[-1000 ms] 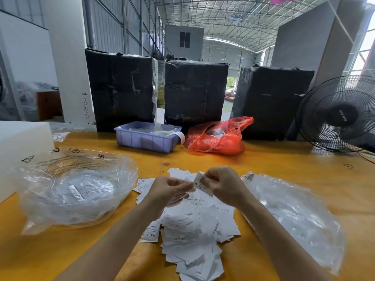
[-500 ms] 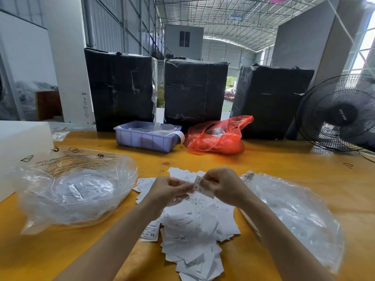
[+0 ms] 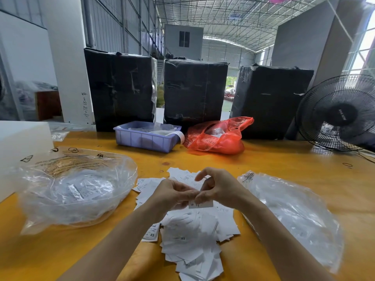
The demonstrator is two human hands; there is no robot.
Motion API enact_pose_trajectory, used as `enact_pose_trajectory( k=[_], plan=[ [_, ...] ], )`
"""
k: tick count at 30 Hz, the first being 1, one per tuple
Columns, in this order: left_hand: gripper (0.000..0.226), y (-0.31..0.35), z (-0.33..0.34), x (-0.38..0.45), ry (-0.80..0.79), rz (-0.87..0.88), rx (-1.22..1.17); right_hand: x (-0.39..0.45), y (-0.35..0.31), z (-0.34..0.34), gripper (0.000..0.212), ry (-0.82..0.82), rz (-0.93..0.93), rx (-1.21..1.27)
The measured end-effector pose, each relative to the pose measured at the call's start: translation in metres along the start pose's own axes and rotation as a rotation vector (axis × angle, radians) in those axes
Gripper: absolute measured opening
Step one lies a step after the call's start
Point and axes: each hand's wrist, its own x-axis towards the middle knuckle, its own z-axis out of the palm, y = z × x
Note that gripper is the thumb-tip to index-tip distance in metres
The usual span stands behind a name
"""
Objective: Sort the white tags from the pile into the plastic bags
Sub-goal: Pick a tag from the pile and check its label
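Both your hands, left [image 3: 172,194] and right [image 3: 218,188], pinch one tag [image 3: 200,204] in their fingers above the pile [image 3: 194,236], mid-tabletop [image 3: 284,165], bags [image 3: 77,191] either side.

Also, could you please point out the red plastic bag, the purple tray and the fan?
red plastic bag [image 3: 217,139]: head view, on its crumpled front.
purple tray [image 3: 142,139]: head view, on its front wall.
fan [image 3: 341,113]: head view, on its dark centre hub.

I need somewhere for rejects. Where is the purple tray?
In the head view, the purple tray sits at the table's far side, left of centre, before the black wrapped boxes and just left of the red bag.
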Motion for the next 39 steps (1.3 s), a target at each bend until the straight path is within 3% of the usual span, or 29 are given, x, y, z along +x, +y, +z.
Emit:
enact_pose_trajectory(
  k=[4,7,10,13,16,18,20,23,25,27,31,34,39],
  plan=[
    [0.012,0.0,0.002,0.001,0.089,0.035,-0.084,0.001,-0.001,0.003,0.048,0.167,-0.032,-0.031],
    [0.012,0.002,0.001,0.003,0.176,0.042,-0.188,0.002,-0.002,0.004,0.024,0.263,-0.038,0.094],
    [0.027,0.001,0.005,0.003,0.215,0.023,-0.245,0.003,-0.003,0.012,0.007,0.271,-0.047,0.151],
    [0.034,0.001,0.008,0.004,0.313,-0.011,-0.297,0.004,-0.002,0.02,0.012,0.246,-0.056,0.104],
    [0.031,0.003,0.007,0.004,0.313,-0.052,-0.38,0.007,0.0,0.024,0.023,0.37,-0.049,0.104],
    [0.027,0.004,0.009,0.003,0.305,-0.063,-0.414,0.008,0.0,0.029,0.016,0.46,-0.076,0.089],
    [0.023,0.006,0.012,0.002,0.333,-0.061,-0.433,0.007,0.0,0.035,0.016,0.429,-0.134,0.002],
    [0.023,0.007,0.014,0.001,0.362,-0.039,-0.478,0.004,-0.004,0.04,0.033,0.222,-0.17,-0.104],
    [0.022,0.007,0.013,0.0,0.353,-0.038,-0.498,0.004,-0.005,0.041,0.041,0.223,-0.167,-0.078],
    [0.024,0.008,0.014,-0.001,0.321,-0.035,-0.496,0.005,-0.005,0.039,0.039,0.297,-0.097,0.108],
    [0.029,0.009,0.015,-0.001,0.262,-0.055,-0.469,0.003,-0.005,0.03,0.003,0.276,0.239,0.579],
    [0.033,0.004,0.013,0.002,0.252,-0.092,-0.41,0.003,-0.003,0.028,0.017,0.288,0.375,0.679],
    [0.016,-0.002,0.003,0.005,0.183,-0.093,-0.293,0.003,-0.005,0.029,0.015,0.309,0.385,0.696]
  ],
)
